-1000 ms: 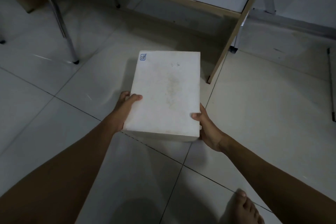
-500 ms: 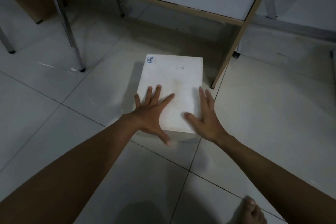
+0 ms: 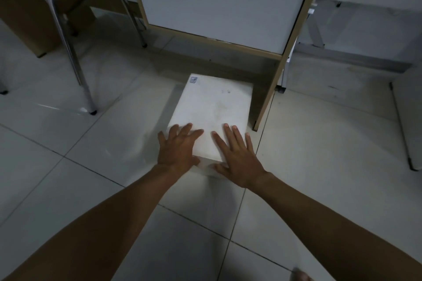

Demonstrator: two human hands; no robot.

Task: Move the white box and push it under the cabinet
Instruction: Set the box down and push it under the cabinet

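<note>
Since half a second ago the white box (image 3: 213,116) has slid forward across the floor (image 3: 91,166), so that its far edge now lies in the shadow just in front of the cabinet (image 3: 223,4) base, and both hands have travelled with it. Nearest the camera, two bare forearms reach out over the pale tiles, and the tip of a bare foot (image 3: 301,277) shows at the bottom right edge. Left hand (image 3: 179,148) lies flat and spread wide on the near left corner of the box top, gripping nothing, its thumb down at the near face. Right hand (image 3: 237,155) likewise rests open with fingers fanned on the near right part of the lid, thumb hanging over the near edge. Beyond them the box sits flat on the floor, a small blue mark at its far left corner, its right side close beside the cabinet's wooden leg (image 3: 271,89). Farther left stands a chrome chair leg (image 3: 73,57), well apart from the box, with a second one (image 3: 130,7) behind it.
</note>
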